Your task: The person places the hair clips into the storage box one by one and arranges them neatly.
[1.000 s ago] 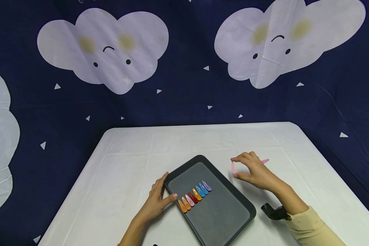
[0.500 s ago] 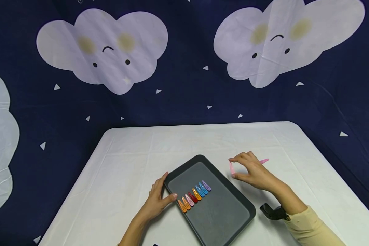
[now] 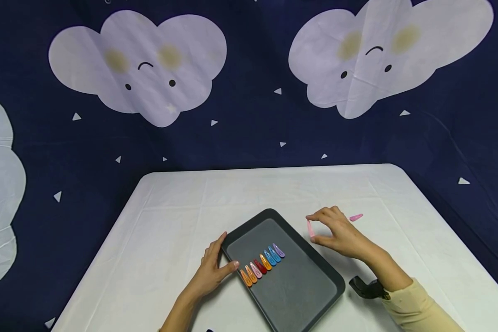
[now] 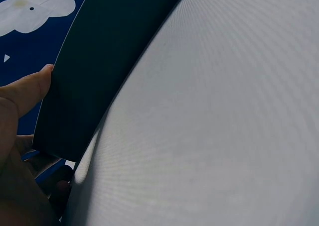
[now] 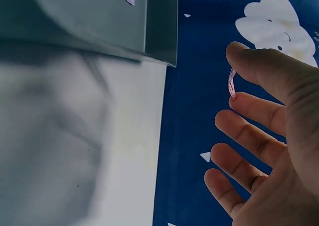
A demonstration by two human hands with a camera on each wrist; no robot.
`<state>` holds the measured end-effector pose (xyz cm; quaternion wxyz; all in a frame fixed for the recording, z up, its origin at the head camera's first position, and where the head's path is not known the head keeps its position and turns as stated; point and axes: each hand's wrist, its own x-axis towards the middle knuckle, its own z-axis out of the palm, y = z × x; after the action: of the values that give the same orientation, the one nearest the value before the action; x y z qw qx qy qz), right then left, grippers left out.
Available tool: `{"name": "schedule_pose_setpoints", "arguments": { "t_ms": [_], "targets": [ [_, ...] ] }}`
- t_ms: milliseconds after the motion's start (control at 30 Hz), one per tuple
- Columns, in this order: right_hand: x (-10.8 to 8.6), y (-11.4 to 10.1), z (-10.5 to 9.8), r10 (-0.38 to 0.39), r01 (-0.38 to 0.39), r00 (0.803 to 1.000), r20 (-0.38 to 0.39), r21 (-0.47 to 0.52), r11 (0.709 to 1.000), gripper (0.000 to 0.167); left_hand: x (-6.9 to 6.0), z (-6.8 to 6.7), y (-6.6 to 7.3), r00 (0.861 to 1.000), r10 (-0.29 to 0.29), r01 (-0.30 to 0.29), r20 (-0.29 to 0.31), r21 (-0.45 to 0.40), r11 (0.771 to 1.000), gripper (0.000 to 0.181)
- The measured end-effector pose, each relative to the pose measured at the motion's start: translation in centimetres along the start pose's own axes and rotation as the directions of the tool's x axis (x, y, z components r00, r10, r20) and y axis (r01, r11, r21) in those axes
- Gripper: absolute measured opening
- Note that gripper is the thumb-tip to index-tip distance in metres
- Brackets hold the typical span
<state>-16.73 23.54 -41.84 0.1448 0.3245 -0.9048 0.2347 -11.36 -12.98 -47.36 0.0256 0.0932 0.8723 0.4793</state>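
In the head view, a dark grey baking tray (image 3: 303, 276) lies at an angle on the white-covered table. Across it runs a slanting row of several snap hair clips (image 3: 260, 266), coloured orange, pink, red, blue and purple. My left hand (image 3: 209, 269) holds the tray by its left corner, thumb at the rim, as the left wrist view also shows on the tray wall (image 4: 94, 76). Right of the tray, my right hand (image 3: 342, 234) pinches a light pink hair clip (image 3: 310, 228) upright between thumb and fingertip. The right wrist view shows this clip (image 5: 232, 83) with the other fingers spread.
A darker pink hair clip (image 3: 356, 217) lies on the table (image 3: 232, 193) just beyond my right hand. A black wrist device (image 3: 367, 288) hangs under the right forearm. Behind the table is a dark blue cloth backdrop (image 3: 249, 133) with white clouds.
My right hand has shifted slightly left with the light pink clip, toward the tray. The darker pink clip on the table is now fully uncovered. My left hand and the tray stay put.
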Motion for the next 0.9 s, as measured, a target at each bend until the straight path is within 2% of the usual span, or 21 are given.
{"name": "schedule_pose_setpoints", "arguments": {
  "t_ms": [300, 633, 900],
  "targets": [
    [0.11, -0.26, 0.34, -0.032, 0.032, 0.999, -0.008, -0.003, 0.999, 0.05, 0.09, -0.09, -0.01, 1.0, -0.009, 0.009, 0.006, 0.002, 1.0, 0.087],
    [0.18, -0.71, 0.54, -0.013, 0.012, 1.0, 0.027, 0.024, 1.0, 0.054, 0.12, -0.07, -0.01, 1.0, -0.007, 0.007, 0.001, 0.009, 1.0, 0.086],
    [0.19, -0.91, 0.58, -0.02, 0.019, 0.999, 0.026, 0.024, 1.0, 0.054, 0.12, -0.05, -0.06, 1.0, -0.002, 0.002, 0.003, 0.006, 1.0, 0.087]
  ]
}}
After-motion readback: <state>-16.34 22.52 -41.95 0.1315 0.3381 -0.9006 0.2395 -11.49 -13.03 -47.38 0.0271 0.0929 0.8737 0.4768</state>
